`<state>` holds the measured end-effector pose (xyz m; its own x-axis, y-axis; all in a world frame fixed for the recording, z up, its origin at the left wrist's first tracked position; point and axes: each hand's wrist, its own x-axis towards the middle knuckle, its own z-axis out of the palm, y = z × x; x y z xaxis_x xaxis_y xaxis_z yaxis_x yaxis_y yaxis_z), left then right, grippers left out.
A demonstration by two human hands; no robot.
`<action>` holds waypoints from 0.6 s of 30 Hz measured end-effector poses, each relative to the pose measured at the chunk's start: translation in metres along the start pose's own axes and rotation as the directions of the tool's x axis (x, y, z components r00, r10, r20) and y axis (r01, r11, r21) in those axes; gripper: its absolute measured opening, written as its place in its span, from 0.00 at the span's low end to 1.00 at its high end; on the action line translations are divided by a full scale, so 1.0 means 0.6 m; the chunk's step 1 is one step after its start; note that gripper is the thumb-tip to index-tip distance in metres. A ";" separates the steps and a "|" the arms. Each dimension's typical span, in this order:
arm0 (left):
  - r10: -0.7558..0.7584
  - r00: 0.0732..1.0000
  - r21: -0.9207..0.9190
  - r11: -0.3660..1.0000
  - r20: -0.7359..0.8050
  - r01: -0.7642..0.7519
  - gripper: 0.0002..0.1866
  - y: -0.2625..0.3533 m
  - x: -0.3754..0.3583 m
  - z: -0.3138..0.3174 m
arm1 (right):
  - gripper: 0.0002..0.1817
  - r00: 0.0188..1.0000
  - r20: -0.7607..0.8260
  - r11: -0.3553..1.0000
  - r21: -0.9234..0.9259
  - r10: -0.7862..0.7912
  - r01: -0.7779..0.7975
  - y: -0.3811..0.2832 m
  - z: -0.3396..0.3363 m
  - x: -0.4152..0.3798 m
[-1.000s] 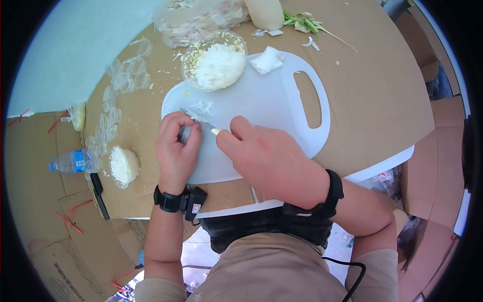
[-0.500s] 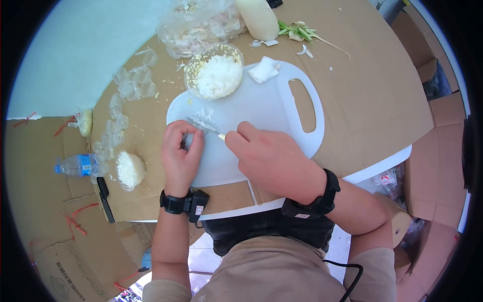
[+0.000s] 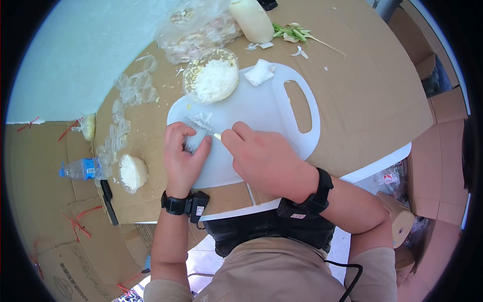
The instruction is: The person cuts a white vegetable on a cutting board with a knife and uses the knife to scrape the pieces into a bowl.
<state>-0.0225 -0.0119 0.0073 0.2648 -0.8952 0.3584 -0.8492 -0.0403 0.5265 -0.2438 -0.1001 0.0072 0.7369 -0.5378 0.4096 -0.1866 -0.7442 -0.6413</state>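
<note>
My right hand (image 3: pixel 261 156) grips a small knife (image 3: pixel 202 126) by its pale handle, with the blade lying over the white cutting board (image 3: pixel 251 118). Beside the blade, my left hand (image 3: pixel 183 156) curls its fingers and thumb around a whitish translucent piece (image 3: pixel 195 142) on the board. White chopped bits (image 3: pixel 204 118) lie at the blade's far side. Beyond them a clear bowl (image 3: pixel 211 75) of white chopped food stands against the board's far left edge. A white chunk (image 3: pixel 260 72) rests at the board's far edge.
A large white radish (image 3: pixel 252 21), a plastic bag of food (image 3: pixel 196 32) and green stalks (image 3: pixel 294 32) lie at the back. On the left are clear plastic cups (image 3: pixel 118 136), a small bowl of white food (image 3: pixel 133 173), a bottle (image 3: pixel 80 169) and a black object (image 3: pixel 107 201).
My left thumb and fingers have spread slightly apart, showing more of the whitish piece. The right hand and knife have shifted slightly left. The view has moved a little.
</note>
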 end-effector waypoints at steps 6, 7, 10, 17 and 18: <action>0.002 1.000 0.018 1.000 0.001 -0.002 0.14 -0.004 0.000 0.001 | 0.12 0.999 -0.015 1.000 -0.001 0.030 -0.030 0.001 0.003 0.001; 0.021 1.000 0.020 1.000 0.001 -0.021 0.14 -0.006 0.000 0.001 | 0.12 1.000 -0.019 1.000 0.000 0.021 -0.021 0.001 0.003 0.001; 0.014 1.000 0.016 1.000 0.004 -0.014 0.14 -0.006 0.000 0.001 | 0.12 1.000 -0.003 1.000 -0.020 0.016 -0.016 0.000 0.001 0.001; 0.012 1.000 0.002 1.000 0.009 -0.012 0.15 -0.006 -0.001 0.003 | 0.13 1.000 -0.004 0.999 -0.030 -0.015 0.015 -0.005 0.006 0.003; 0.013 1.000 0.006 1.000 0.009 -0.013 0.15 -0.008 -0.001 0.003 | 0.13 1.000 -0.001 1.000 -0.029 -0.012 0.012 -0.005 0.005 0.003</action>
<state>-0.0195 -0.0119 0.0030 0.2495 -0.8994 0.3588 -0.8553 -0.0310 0.5171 -0.2399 -0.0979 0.0080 0.7386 -0.5290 0.4178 -0.1966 -0.7619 -0.6171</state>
